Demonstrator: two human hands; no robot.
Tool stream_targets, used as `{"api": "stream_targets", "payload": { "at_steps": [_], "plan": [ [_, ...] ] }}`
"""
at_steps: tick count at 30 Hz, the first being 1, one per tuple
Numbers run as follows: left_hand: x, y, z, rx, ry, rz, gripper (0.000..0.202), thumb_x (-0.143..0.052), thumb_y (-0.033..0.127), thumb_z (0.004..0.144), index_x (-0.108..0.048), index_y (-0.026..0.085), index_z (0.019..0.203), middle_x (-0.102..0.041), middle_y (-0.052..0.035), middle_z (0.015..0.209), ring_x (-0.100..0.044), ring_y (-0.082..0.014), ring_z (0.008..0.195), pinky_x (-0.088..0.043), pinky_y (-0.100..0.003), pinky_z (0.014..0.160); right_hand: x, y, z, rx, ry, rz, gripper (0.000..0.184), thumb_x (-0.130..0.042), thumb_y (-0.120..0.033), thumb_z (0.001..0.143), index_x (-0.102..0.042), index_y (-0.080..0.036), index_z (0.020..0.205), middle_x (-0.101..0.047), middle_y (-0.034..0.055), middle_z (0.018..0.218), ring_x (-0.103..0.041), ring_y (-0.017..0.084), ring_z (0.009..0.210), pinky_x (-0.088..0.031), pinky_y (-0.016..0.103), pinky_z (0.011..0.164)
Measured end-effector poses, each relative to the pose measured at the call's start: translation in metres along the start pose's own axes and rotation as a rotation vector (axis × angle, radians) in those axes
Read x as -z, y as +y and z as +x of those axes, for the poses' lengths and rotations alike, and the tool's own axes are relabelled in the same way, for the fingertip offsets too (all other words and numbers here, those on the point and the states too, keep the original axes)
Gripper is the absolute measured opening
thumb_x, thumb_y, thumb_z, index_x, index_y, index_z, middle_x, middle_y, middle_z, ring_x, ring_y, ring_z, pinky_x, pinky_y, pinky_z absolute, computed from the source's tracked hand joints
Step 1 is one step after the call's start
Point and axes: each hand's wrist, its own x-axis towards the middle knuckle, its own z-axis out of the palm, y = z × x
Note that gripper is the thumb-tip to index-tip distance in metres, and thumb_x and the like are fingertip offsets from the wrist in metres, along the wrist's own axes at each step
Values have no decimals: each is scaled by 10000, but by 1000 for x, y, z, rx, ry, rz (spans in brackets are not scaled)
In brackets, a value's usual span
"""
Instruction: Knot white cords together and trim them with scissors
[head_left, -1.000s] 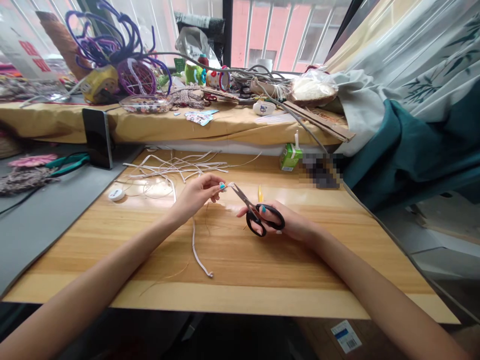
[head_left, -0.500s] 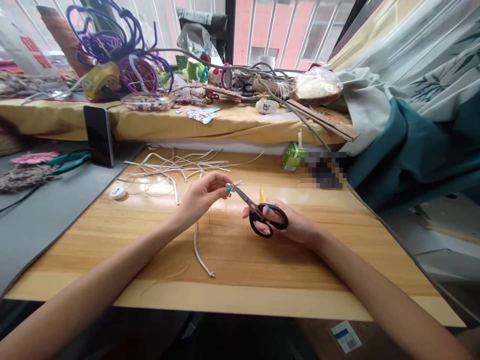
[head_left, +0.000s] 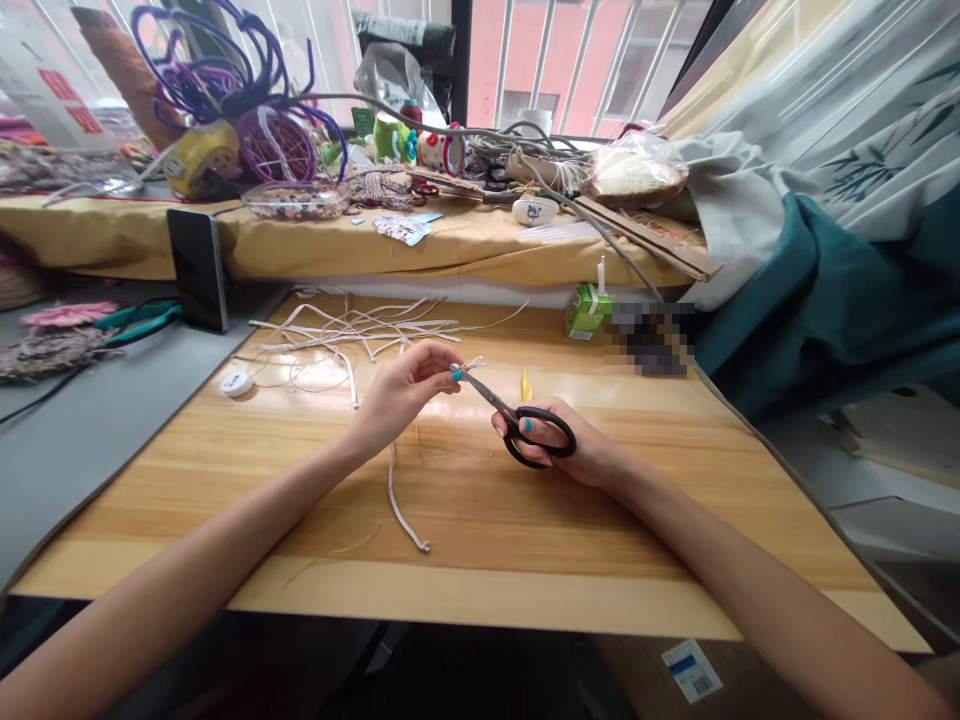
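My left hand (head_left: 405,392) pinches the end of a pale flat cord (head_left: 399,500) above the wooden table (head_left: 645,540); the cord hangs down from my fingers and trails onto the wood. My right hand (head_left: 570,452) grips black-handled scissors (head_left: 525,428), fingers through the loops. The blades point up and left, and their tips meet the short frayed cord end sticking out of my left fingers. The blades look nearly closed.
A heap of loose pale cords (head_left: 352,330) lies at the table's far side, with a small white reel (head_left: 235,382) at the left. A green drink carton (head_left: 586,310), a yellow item (head_left: 524,385), a dark phone (head_left: 198,270) and a cluttered shelf (head_left: 360,250) stand behind.
The scissor handles have drawn together, so the blades have closed on the cord tip. Both hands stay nearly where they were.
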Motion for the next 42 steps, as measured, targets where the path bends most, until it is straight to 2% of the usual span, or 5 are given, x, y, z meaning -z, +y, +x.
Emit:
{"api": "stream_targets", "payload": {
  "at_steps": [7, 11, 16, 30, 42],
  "plan": [
    [1, 5, 2, 79, 19, 31, 187, -559, 190, 731, -593, 123, 902, -593, 0, 668, -554, -83, 625, -458, -223, 640, 0, -8, -2, 81, 178, 28, 394, -442, -491, 778, -558, -126, 871, -405, -50, 489, -216, 40, 412, -118, 204, 379],
    [2, 4, 2, 110, 34, -26, 176, -556, 216, 739, -607, 118, 876, -588, -5, 658, -532, -78, 586, -455, -219, 596, -3, -10, -3, -40, 137, 88, 431, -407, -519, 779, -562, -129, 875, -449, -26, 502, -255, 41, 400, -100, 189, 335],
    [3, 4, 2, 37, 55, -21, 140, -582, 201, 717, -622, 145, 839, -586, 1, 689, -517, -66, 586, -448, -194, 568, -11, -12, -4, -125, 86, 231, 444, -436, -533, 755, -554, -115, 846, -458, -19, 471, -315, 44, 403, -106, 164, 310],
    [1, 0, 0, 25, -30, -103, 116, -588, 183, 718, -625, 157, 824, -581, 2, 656, -538, -80, 592, -472, -198, 546, -17, -9, -2, -156, 38, 177, 486, -439, -577, 732, -546, -114, 832, -443, -53, 464, -191, 6, 324, -78, 150, 278],
    [-1, 1, -2, 30, -5, -28, 120, -596, 203, 703, -621, 155, 810, -594, -1, 656, -542, -88, 577, -465, -217, 535, -24, -10, -2, -134, 121, 110, 360, -472, -498, 754, -513, -143, 796, -379, -67, 432, -254, 38, 382, -124, 178, 353]
  ]
}}
